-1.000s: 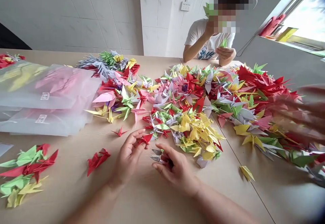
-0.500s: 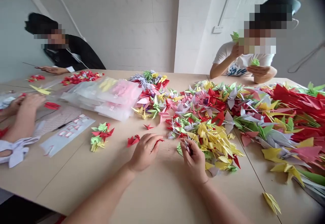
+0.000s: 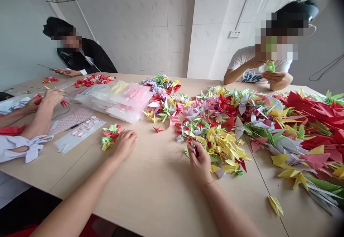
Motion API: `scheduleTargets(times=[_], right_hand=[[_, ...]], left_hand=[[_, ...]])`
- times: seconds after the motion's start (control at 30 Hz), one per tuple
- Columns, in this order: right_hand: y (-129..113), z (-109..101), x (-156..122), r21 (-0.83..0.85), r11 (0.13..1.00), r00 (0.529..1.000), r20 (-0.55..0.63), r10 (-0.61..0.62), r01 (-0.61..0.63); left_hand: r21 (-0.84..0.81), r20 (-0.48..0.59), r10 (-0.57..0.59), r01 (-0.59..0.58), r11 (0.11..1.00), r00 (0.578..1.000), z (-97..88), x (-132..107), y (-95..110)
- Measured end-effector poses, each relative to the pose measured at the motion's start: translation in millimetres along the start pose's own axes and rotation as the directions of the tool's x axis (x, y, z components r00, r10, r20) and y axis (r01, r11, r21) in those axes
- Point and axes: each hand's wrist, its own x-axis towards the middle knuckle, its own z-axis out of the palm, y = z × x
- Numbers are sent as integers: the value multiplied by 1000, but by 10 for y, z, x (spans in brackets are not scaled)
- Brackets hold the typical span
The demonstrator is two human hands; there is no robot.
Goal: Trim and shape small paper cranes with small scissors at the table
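My left hand (image 3: 124,144) lies knuckles up on the wooden table (image 3: 161,194) with its fingers curled, right beside a small pile of green, red and yellow paper cranes (image 3: 109,139). What its fingers hold is hidden. My right hand (image 3: 201,162) is closed in a pinch on a small grey paper crane (image 3: 194,148) at the near edge of the big heap of coloured paper cranes (image 3: 242,122). A single small red crane (image 3: 158,129) lies on the table between my hands and the heap.
Clear plastic bags of cranes (image 3: 118,101) lie at centre left, beside a sheet of labels (image 3: 80,135). A co-worker's hands (image 3: 45,101) work at the left. A person in black (image 3: 80,59) and a person in white (image 3: 258,68) sit across. A yellow crane (image 3: 275,205) lies near right.
My left hand moved left from the table's middle to the small mixed pile. The loose red cranes beside it no longer lie there. My right hand keeps its grip on the grey crane.
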Motion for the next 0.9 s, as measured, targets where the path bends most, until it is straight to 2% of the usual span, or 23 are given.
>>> scheduleTargets(times=[0.1,0.17,0.23,0.3,0.37,0.4,0.47,0.53,0.7,0.9], right_hand=[[9,21,12,17,1000,999,-36,12,-11],[6,40,18,75,997,998,-50,33,-29],[-6,53,20,165,985,997,-45,62,-53],[-21,51,17,231,971,996,-39,76,-64],[-30,37,13,240,969,996,-38,76,-64],[-32,28,12,237,969,996,-39,79,-67],[-27,13,9,231,970,995,-35,89,-79],[-18,7,9,225,971,996,-27,91,-82],[-13,25,5,191,977,996,13,89,-90],[-102,76,-40,233,934,956,177,232,-270]], left_hand=[[36,-68,-60,63,997,996,-82,27,-153],[7,-101,-40,41,999,994,-106,69,-16],[-120,-83,25,-35,992,996,-78,129,319],[-325,-38,69,-77,943,997,2,206,753],[-525,16,57,-40,850,998,115,300,1149],[-558,30,56,-30,829,998,176,352,1298],[-601,45,32,1,800,998,297,455,1472],[-635,64,-1,41,771,998,396,539,1502],[-750,136,-97,167,639,986,481,563,1329],[-882,318,-146,349,316,937,363,399,1225]])
